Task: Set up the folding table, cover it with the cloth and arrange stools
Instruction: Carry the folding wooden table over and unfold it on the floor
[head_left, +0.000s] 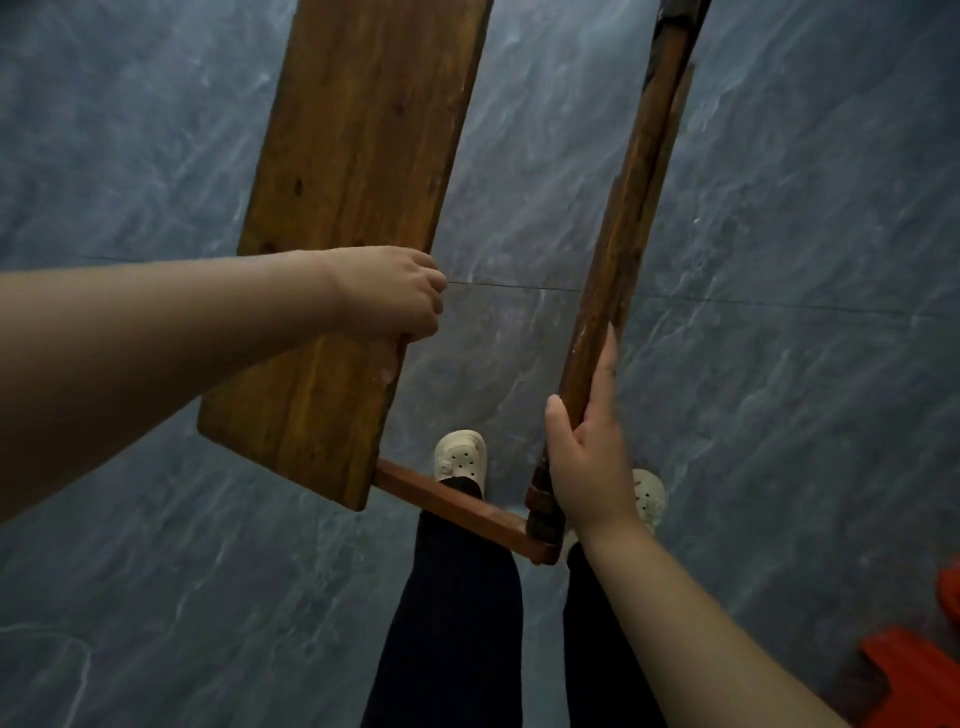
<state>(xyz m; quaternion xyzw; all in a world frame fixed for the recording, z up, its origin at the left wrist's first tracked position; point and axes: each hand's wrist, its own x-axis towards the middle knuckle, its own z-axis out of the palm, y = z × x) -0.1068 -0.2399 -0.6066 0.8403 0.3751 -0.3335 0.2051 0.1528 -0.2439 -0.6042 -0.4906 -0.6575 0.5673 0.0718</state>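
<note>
A wooden folding table frame is held above the floor in front of me. Its broad brown plank (353, 171) runs up the left of the view and a narrow wooden rail (631, 208) runs up the right. A reddish crossbar (467, 512) joins them near my feet. My left hand (392, 296) grips the plank's right edge with curled fingers. My right hand (587, 441) holds the lower part of the rail, thumb on one side and fingers along the other.
The floor is dark grey marbled tile (779, 260) with a seam line across it. My feet in white perforated shoes (461, 457) stand just under the crossbar. Something orange-red (914, 670) sits at the lower right corner.
</note>
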